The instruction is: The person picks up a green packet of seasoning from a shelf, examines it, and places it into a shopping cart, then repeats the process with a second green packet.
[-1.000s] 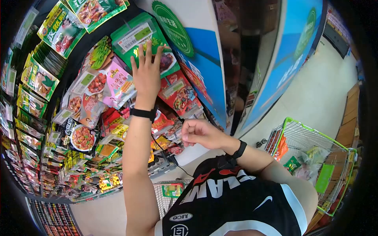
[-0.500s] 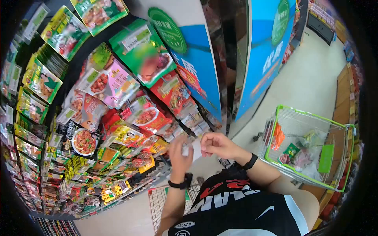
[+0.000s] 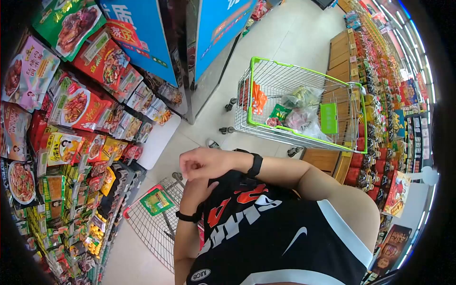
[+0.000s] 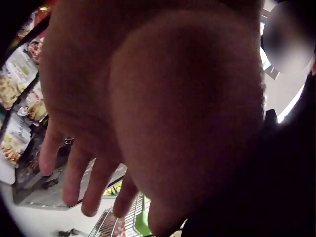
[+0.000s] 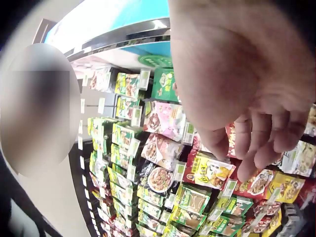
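In front of the black printed jersey [image 3: 285, 232], both hands are close together. My right hand [image 3: 209, 162] has loosely curled fingers and holds nothing. Just below it is my left hand [image 3: 194, 194], partly covered by the right one in the head view. From the left wrist camera, the left hand's fingers [image 4: 89, 190] hang loosely extended with nothing in them. The right wrist view shows the right fingers [image 5: 260, 140] bent and empty, overlapping hanging food packets. Nearest on the rack are a red packet [image 3: 78, 107] and a yellow one [image 3: 61, 147].
A green-trimmed shopping cart [image 3: 289, 127] with bagged goods stands in the aisle. Another wire cart [image 3: 152, 228] with a green sign is at lower left. Blue display panels [image 3: 216, 33] rise behind the rack, and stocked shelves [image 3: 375, 104] line the right side.
My left hand has come away from the green packet on the rack, down to the body near the right hand. The head view has swung right, bringing more of the aisle in.
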### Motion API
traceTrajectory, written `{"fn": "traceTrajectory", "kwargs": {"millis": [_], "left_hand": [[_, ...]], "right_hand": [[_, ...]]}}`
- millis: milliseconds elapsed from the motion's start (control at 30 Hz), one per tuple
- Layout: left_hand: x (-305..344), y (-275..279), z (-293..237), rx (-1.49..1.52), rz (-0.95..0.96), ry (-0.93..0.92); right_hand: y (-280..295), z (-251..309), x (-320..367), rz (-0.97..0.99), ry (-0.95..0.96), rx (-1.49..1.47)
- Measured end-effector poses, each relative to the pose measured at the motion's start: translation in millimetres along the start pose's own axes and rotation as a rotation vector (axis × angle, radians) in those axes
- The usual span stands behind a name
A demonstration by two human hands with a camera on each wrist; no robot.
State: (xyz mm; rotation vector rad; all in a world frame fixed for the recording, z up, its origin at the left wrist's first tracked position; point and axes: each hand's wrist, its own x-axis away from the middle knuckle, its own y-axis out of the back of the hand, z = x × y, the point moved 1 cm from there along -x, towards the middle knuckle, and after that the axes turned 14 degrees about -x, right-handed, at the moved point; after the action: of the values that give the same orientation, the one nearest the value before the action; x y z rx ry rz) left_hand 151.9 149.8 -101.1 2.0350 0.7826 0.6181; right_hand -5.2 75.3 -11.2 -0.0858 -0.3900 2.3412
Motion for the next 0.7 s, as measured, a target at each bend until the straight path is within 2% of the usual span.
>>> {"fn": "traceTrajectory", "kwargs": {"millis": [67,133,233,300,333,400,467,533,633,700], "left_hand": [[-7.2,-8.5,3.2,-0.091,-0.07,-0.078],[-16.9,7.8,-4.5,-0.061,0.013,-0.009],[-29.8,26.0,-19.7,-0.018,0.116,0.063],[-36.6,29.2,-24.7,-0.006,0.238,0.129],[-38.2,22.1,-24.8,-0.073,0.123,0.039],[-42.1,8.9,-30.0,-0.049,0.143,0.035],[-48.0,-7.8,-40.0,-0.017,0.165,0.029],[-60.9,-22.7,-57.0,-0.027,0.209,0.019],[-90.8,-39.1,-96.4,-0.073,0.235,0.029],[-127.8,-48.0,-122.4,-0.062,0.193,0.053]], "right_hand": [[-8.8,21.1,-1.9,0.024,0.036,0.16],[-9.9,29.6,1.7,0.053,0.07,0.246],[6.8,35.1,14.2,0.064,0.112,0.24],[31.2,37.3,30.3,-0.022,0.114,0.098],[46.4,35.7,40.6,-0.065,0.115,0.024],[88.4,25.8,64.4,-0.311,0.208,0.103],[145.9,-8.6,88.2,-0.745,0.406,0.06],[215.1,-35.5,129.6,-1.307,0.364,0.501],[329.6,-92.6,213.6,-1.422,-0.111,0.088],[387.9,-132.9,268.4,-1.414,-0.274,-0.342]]}}
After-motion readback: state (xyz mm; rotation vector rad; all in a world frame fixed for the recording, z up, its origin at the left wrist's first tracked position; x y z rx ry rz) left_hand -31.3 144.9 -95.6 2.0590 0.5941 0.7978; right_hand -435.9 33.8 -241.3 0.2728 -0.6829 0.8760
